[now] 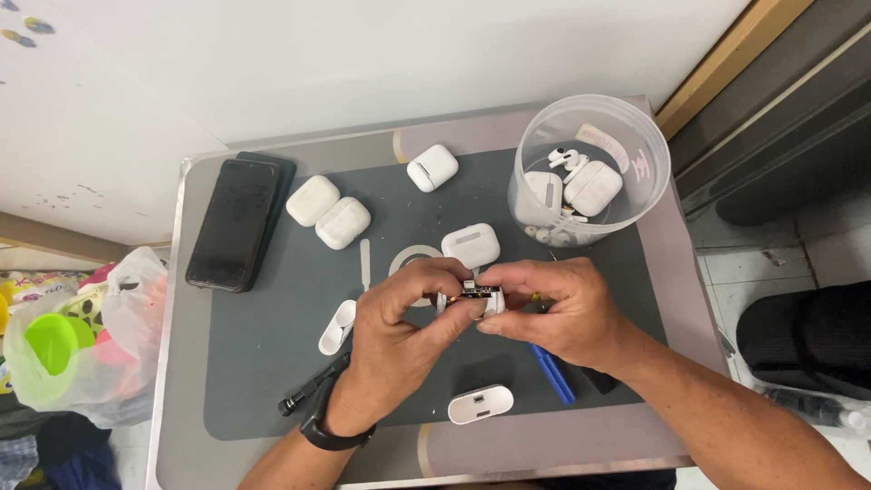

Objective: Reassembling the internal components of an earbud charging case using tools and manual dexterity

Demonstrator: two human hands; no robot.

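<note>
My left hand [399, 331] and my right hand [553, 308] meet over the middle of a dark grey mat [272, 345]. Between their fingertips they pinch a small white earbud-case part with a dark circuit board [479, 294] on top. A black wristband sits on my left wrist. A white charging case [471, 245] lies just beyond the hands, a white case shell [480, 404] just in front of them, and a white lid piece [337, 328] to the left.
A clear round tub [590, 172] at back right holds earbuds and cases. Three more white cases [313, 200] [342, 222] [432, 168] lie at the back. A black phone [233, 224] lies at left, a blue pry tool [552, 374] under my right hand, a plastic bag [91, 345] beside the table.
</note>
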